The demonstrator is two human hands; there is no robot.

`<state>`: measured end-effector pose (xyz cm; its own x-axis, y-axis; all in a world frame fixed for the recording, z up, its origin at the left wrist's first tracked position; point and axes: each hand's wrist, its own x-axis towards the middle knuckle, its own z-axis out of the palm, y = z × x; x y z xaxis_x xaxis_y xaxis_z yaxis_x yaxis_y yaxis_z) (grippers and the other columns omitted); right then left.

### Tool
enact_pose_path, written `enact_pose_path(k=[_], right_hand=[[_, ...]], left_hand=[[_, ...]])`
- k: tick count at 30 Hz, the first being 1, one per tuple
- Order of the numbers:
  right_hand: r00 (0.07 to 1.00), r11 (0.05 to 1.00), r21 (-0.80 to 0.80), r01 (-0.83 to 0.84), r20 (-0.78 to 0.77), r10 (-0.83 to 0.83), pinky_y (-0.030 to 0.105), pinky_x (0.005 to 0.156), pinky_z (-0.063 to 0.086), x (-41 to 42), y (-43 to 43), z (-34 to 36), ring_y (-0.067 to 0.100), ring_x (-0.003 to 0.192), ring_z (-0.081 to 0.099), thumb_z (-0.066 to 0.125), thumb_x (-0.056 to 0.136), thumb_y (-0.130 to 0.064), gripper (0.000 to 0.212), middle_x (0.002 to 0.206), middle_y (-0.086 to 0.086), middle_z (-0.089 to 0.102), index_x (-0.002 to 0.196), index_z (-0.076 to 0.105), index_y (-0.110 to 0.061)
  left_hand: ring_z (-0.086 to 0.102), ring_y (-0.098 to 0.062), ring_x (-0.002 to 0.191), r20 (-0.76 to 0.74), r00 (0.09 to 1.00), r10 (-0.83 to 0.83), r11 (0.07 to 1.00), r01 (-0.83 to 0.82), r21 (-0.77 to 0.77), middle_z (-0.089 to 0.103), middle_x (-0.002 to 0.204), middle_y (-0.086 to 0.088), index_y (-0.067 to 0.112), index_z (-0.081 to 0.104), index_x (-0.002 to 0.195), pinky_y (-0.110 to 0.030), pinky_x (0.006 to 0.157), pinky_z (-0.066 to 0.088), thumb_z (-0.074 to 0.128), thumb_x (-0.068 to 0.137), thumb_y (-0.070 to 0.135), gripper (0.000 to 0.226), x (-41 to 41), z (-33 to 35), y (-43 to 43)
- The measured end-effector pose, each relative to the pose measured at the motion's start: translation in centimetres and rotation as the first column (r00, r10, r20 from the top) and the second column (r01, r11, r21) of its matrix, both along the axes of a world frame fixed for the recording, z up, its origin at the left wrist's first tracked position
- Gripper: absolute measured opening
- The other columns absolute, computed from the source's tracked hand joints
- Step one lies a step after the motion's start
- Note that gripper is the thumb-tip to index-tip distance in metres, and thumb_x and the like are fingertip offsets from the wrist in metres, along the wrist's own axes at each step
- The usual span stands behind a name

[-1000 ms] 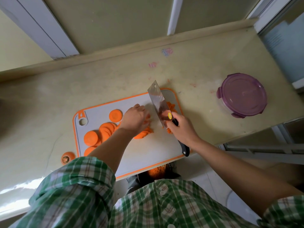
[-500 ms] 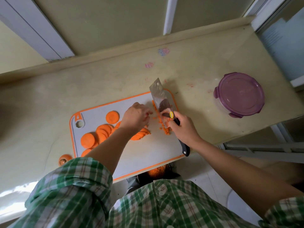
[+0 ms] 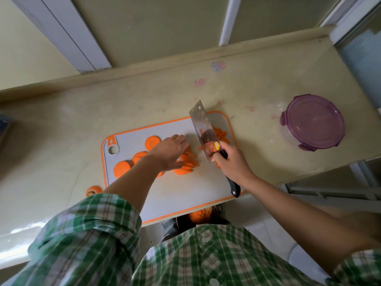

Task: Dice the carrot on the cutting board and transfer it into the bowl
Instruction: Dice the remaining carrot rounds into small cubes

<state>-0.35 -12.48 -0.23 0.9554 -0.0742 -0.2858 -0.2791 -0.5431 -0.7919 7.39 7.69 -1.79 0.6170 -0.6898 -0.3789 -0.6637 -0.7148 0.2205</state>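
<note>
View: looking down from the person's head at a pale surface [image 3: 61, 141]; green plaid sleeves fill the bottom.
Cutting board: a white cutting board [image 3: 185, 182] with an orange rim lies at the near edge of the surface, overhanging it slightly.
Left hand: the left hand [image 3: 170, 151] rests palm down near the board's middle, fingers flat and loosely spread over a fanned stack of carrot slices [image 3: 186, 164], gripping nothing.
Right hand: the right hand [image 3: 232, 163] is wrapped tight around the black handle of a cleaver [image 3: 204, 131], whose blade is tilted above the board's right part.
Carrot: round carrot discs [image 3: 122, 168] lie toward the board's left end; cut carrot strips [image 3: 220, 134] lie at its far right corner, behind the blade.
Carrot end: a carrot end [image 3: 93, 189] sits on the surface just off the board's near left corner.
Bowl: a clear bowl [image 3: 312, 122] with a purple lid stands near the surface's right edge, well apart from the board.
</note>
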Motion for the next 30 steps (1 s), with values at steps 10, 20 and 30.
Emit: enact_pose_path(k=[10, 20, 30], right_hand=[[1.000, 1.000, 0.011, -0.013, -0.003, 0.013, 0.047, 0.059, 0.049, 0.0, -0.5, -0.3, 0.030, 0.061, 0.056, 0.044, 0.075, -0.037, 0.024, 0.066, 0.007, 0.061, 0.083, 0.059, -0.020], [0.999, 0.999, 0.019, -0.042, 0.017, 0.042, 0.030, 0.050, 0.027, -0.1, -0.2, -0.7, 0.013, 0.048, 0.036, 0.054, 0.085, -0.012, 0.013, 0.054, 0.001, 0.043, 0.073, 0.050, -0.011], [0.995, 0.986, -0.141, 0.094, 0.053, -0.087, 0.034, 0.053, 0.037, 0.2, -0.5, -3.1, 0.013, 0.049, 0.046, 0.057, 0.085, -0.015, 0.012, 0.054, 0.001, 0.048, 0.077, 0.049, -0.009]], left_hand=[[0.050, -0.027, 0.104, 0.082, 0.997, -0.002, 0.999, -0.001, 0.042, 0.051, 0.117, -0.010, 0.010, 0.052, 0.121, -0.037, 0.083, 0.041, 0.062, 0.086, 0.037, 0.046, -0.8, 0.0, -1.0], [0.052, -0.029, 0.104, 0.149, 0.937, 0.315, 0.943, -0.327, 0.066, 0.053, 0.114, -0.013, 0.006, 0.052, 0.114, -0.034, 0.070, 0.039, 0.059, 0.084, 0.023, 0.035, -0.3, -0.2, -2.0], [0.052, -0.032, 0.103, 0.114, 0.913, 0.391, 0.920, -0.392, -0.017, 0.053, 0.110, -0.015, 0.003, 0.054, 0.110, -0.038, 0.072, 0.041, 0.058, 0.086, 0.024, 0.032, -0.4, -0.8, -1.3]])
